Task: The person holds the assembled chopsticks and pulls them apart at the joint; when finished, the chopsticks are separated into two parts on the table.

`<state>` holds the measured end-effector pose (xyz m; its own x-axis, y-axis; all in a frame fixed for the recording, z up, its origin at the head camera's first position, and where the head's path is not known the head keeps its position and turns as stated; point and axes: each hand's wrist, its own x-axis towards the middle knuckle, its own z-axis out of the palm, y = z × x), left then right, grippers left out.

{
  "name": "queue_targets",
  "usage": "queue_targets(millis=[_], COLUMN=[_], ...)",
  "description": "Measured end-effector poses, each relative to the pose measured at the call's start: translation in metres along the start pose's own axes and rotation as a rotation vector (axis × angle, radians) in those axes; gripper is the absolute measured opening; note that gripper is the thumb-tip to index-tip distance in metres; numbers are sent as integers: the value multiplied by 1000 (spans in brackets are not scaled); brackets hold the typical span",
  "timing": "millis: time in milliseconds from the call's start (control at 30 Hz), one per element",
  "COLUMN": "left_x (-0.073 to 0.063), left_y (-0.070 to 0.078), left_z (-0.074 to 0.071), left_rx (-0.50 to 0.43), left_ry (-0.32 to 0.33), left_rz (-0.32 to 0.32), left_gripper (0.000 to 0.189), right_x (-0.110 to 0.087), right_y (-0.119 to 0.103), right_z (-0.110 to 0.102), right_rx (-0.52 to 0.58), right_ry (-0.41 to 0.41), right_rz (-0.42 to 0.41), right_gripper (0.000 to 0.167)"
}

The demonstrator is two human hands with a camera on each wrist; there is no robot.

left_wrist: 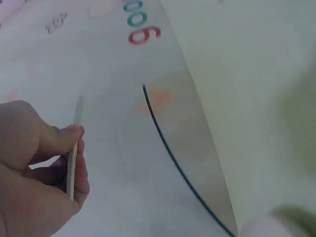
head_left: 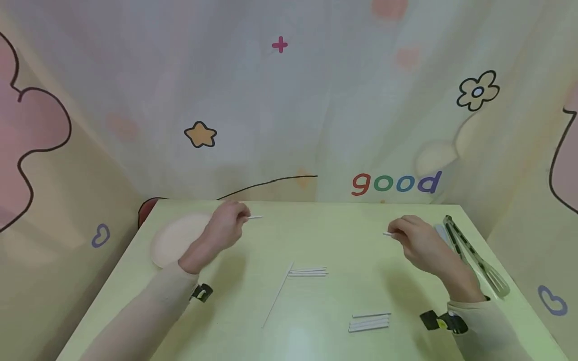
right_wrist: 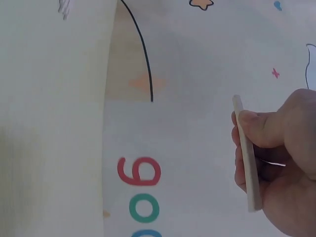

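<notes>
Left hand [head_left: 227,225]: grip pinched a short white stick [left_wrist: 72,170] between thumb and fingers, raised above the tabletop [head_left: 343,240] near the pale plate [head_left: 176,240]. Right hand [head_left: 420,245]: grip likewise pinched a second white stick [right_wrist: 251,173], near the tongs [head_left: 489,275]. Between the hands, closer to the person, a sheaf of sticks [head_left: 309,271] lay by one long thin rod [head_left: 277,296], contact uncertain; another stick group [head_left: 369,322] lay nearer, rightward

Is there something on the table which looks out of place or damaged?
One long thin white stick lies slanted at the left end of the upper short sticks, which lie roughly parallel, so it looks askew. Nothing looks spilled or clearly damaged.
</notes>
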<state>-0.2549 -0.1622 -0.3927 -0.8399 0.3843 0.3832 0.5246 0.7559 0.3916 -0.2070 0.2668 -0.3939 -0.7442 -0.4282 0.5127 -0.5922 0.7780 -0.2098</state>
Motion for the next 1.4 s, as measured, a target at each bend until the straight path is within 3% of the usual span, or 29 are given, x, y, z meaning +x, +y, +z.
queue_targets(millis=[100,200,367,567,900,1400], left_x=[6,5,5,8,14,20], left_y=[12,20,26,28,32,40], left_z=[4,10,14,19,24,31], left_rx=[-46,-56,-45,-44,6,31], left_ry=[-67,-99,-80,-113,-78,-62], left_rz=[59,54,28,32,107,154], left_gripper=[8,6,5,6,7,10], right_x=[5,6,5,6,13,13], right_y=[-9,-18,-24,-29,-34,-36], right_z=[8,17,20,18,17,16], right_rx=[45,51,36,52,27,29], right_ry=[-23,-43,-36,-65,-46,-87], right_rz=[-64,-90,-93,-89,-124,-94], right_gripper=[16,19,20,16,18,16])
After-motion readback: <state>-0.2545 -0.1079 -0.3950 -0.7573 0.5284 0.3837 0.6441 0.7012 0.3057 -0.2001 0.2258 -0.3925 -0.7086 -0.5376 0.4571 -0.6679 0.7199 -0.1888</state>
